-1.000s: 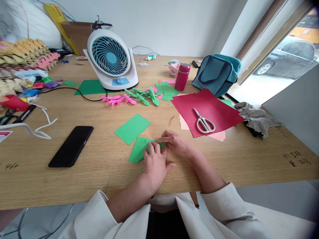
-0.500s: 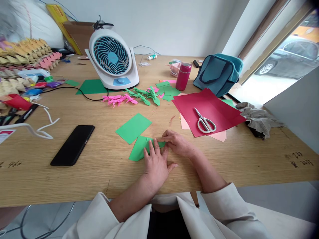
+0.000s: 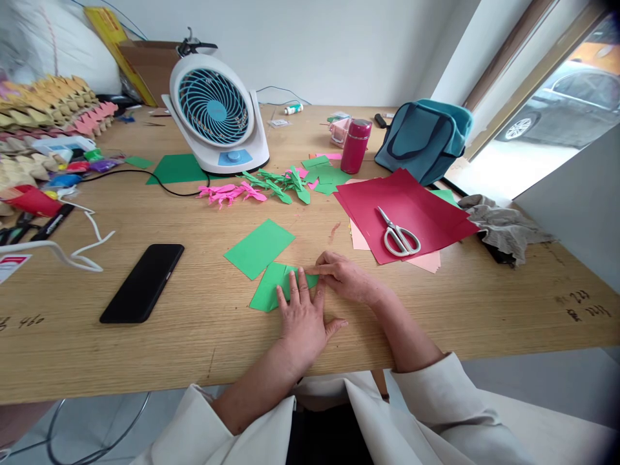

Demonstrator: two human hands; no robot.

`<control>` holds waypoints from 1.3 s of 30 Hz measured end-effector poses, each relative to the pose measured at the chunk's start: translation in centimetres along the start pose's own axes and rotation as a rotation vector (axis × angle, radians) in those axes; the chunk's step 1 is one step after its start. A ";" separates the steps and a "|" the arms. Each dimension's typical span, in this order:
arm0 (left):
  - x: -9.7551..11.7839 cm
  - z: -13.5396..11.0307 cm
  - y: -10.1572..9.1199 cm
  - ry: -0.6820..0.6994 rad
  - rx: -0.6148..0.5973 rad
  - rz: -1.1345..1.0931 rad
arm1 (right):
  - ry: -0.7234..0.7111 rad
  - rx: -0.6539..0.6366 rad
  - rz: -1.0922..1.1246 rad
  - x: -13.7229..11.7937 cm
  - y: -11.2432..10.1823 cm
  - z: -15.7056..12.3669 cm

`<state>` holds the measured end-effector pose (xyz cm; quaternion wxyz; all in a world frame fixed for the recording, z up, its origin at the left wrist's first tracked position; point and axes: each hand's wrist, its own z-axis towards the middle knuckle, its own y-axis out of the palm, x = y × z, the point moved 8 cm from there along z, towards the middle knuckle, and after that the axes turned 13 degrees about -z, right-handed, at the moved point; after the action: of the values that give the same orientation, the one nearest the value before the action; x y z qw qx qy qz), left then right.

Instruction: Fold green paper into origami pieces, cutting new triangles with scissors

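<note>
A folded green paper piece (image 3: pixel 268 289) lies on the wooden table (image 3: pixel 203 336) near its front edge. My left hand (image 3: pixel 303 316) rests flat on the paper's right part, fingers stretched out and pressing it down. My right hand (image 3: pixel 345 278) is beside it, its fingers pinched together on the paper's right tip. A second green paper rectangle (image 3: pixel 259 247) lies just beyond, untouched.
A black phone (image 3: pixel 143 281) lies to the left. Red paper sheets (image 3: pixel 421 210) with white scissors (image 3: pixel 398 236) lie to the right. Farther back are a white fan (image 3: pixel 216 116), pink (image 3: pixel 230 192) and green folded shapes (image 3: pixel 281 184), a red bottle (image 3: pixel 355 146) and a teal bag (image 3: pixel 423 139).
Both hands stay on the green paper; the left hand's fingers have stretched a little further forward over it. The view has shifted slightly.
</note>
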<state>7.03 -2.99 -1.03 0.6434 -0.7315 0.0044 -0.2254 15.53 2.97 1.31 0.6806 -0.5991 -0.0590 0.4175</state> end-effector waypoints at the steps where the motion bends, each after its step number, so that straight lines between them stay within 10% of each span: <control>1: -0.1 0.0 0.1 0.005 0.001 -0.001 | -0.002 0.001 0.000 0.0 0.0 0.0; 39: -6.5 -5.3 -1.1 0.316 0.091 0.139 | 0.009 -0.019 -0.130 -0.8 -0.5 -0.3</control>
<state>-0.92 -5.83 -1.69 0.6813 -0.6549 0.1459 -0.2926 15.39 2.26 1.99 0.7007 -0.6025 -0.0986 0.3692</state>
